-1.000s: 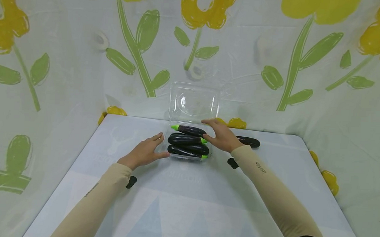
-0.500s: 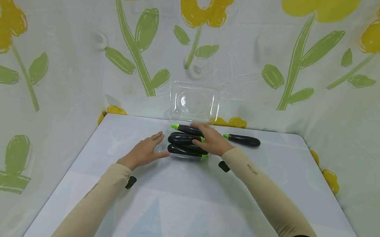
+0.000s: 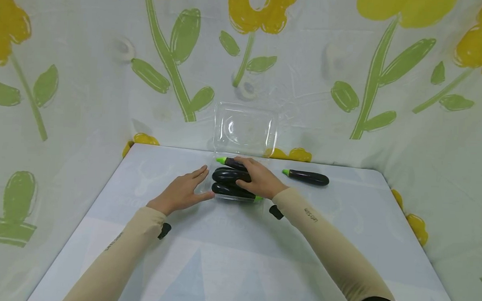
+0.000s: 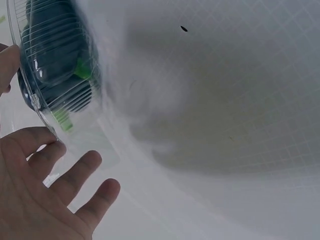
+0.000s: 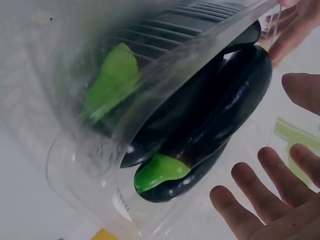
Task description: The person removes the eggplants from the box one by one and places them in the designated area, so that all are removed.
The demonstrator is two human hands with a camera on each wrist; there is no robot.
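Note:
A clear plastic clamshell box (image 3: pixel 245 129) stands at the back of the table, its lid raised. Several dark eggplants (image 3: pixel 231 175) with green stem ends lie stacked in its base. At the box's left side is my left hand (image 3: pixel 180 191), fingers extended; in the left wrist view, fingertips (image 4: pixel 47 134) touch the rim. My right hand (image 3: pixel 261 179) is over the right part of the eggplants, covering some stem ends. From the right wrist view, its spread fingers (image 5: pixel 272 175) appear apart from the eggplants (image 5: pixel 225 105), holding nothing.
Another eggplant (image 3: pixel 308 177) lies alone on the white table (image 3: pixel 237 256), right of the box. Behind the table hangs a flower-printed curtain (image 3: pixel 299 73), close to the raised lid.
My right hand has moved left and a little down from the box's right edge to over the eggplants, uncovering the loose eggplant's stem end. The left hand stays at the box's side.

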